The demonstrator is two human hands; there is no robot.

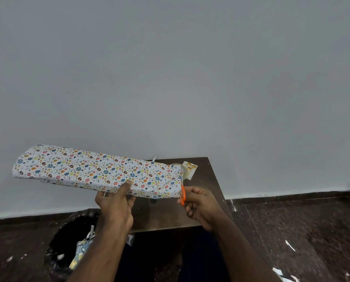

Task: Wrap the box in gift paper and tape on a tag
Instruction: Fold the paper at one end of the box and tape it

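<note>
A long box wrapped in white paper with small coloured prints [92,169] is held in the air above the left side of a small dark table [208,180]. My left hand [117,202] grips its near edge from below, thumb on top. My right hand [200,204] holds orange-handled scissors [182,193] at the paper's right end, blades pointing up along the edge. A tag with gold balloons [190,168] lies at the table's back, beside a roll of clear tape [183,169] partly hidden by the paper.
A bin with a black liner [68,241] stands on the floor at the lower left, with paper offcuts inside. White scraps [290,245] lie on the dark stone floor at the right. A pale wall rises right behind the table.
</note>
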